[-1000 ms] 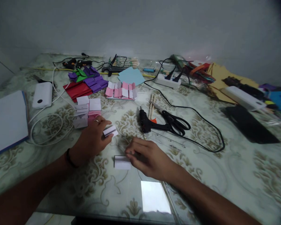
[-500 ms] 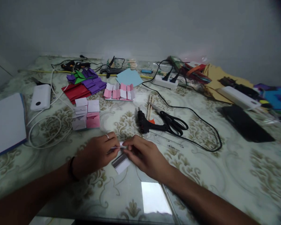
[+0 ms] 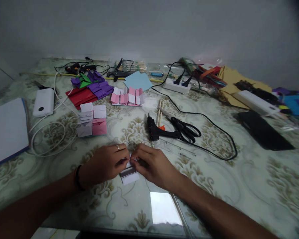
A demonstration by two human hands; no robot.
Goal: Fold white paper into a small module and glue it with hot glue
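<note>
A small piece of folded white paper (image 3: 130, 178) lies on the patterned table, its creased lower part showing below my fingers. My left hand (image 3: 109, 161), with a ring and a dark wristband, pinches the paper's upper edge from the left. From the right, my right hand (image 3: 151, 163) pinches the same edge, the two sets of fingertips almost meeting. The part between the fingertips is mostly hidden. Beyond my hands lie a black glue gun (image 3: 154, 129) and black-handled scissors (image 3: 185, 127). To the left are folded pink and white papers (image 3: 99, 120).
A white power strip (image 3: 176, 86) with a black cord stands at the back. A dark phone (image 3: 265, 130) lies right, near yellow paper (image 3: 233, 83). On the left are a white power bank (image 3: 44, 102), a looped white cable (image 3: 48, 155) and a notebook (image 3: 7, 131).
The folded paper has turned to lie more squarely before me. My fingertips have drawn closer together along its upper edge, and both hands stay pinched on it.
</note>
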